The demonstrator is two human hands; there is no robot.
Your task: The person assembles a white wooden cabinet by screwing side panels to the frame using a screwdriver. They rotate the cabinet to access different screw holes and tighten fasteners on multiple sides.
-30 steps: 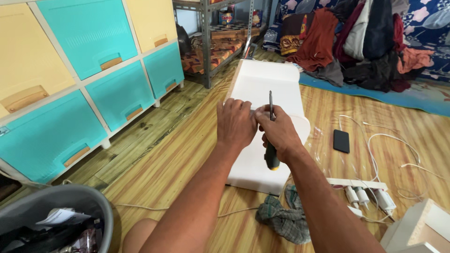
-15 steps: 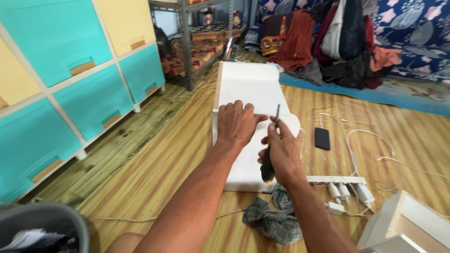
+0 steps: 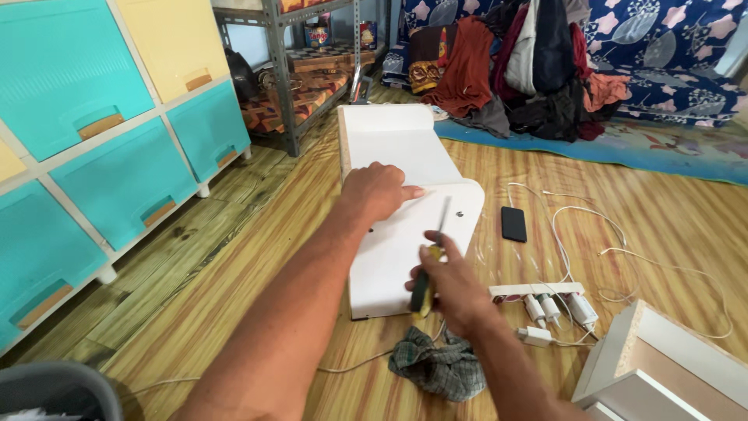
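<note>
A white furniture panel (image 3: 393, 140) lies flat on the wooden floor, with a smaller rounded white panel (image 3: 405, 249) resting on it. My left hand (image 3: 375, 191) presses down on the panels where they overlap, fingers spread toward the right. My right hand (image 3: 448, 284) grips a screwdriver (image 3: 430, 269) with a yellow and black handle. Its metal shaft points up and away over the rounded panel, near a small dark hole (image 3: 460, 214).
A drawer cabinet with turquoise and yellow fronts (image 3: 101, 148) lines the left. A black phone (image 3: 513, 224), a power strip with plugs (image 3: 538, 292) and white cables lie to the right. A checked cloth (image 3: 438, 366) lies near me; more white boards (image 3: 662, 366) at bottom right.
My right hand with the screwdriver has drawn back toward me, away from my left hand. My left hand stays on the panels. The view has shifted.
</note>
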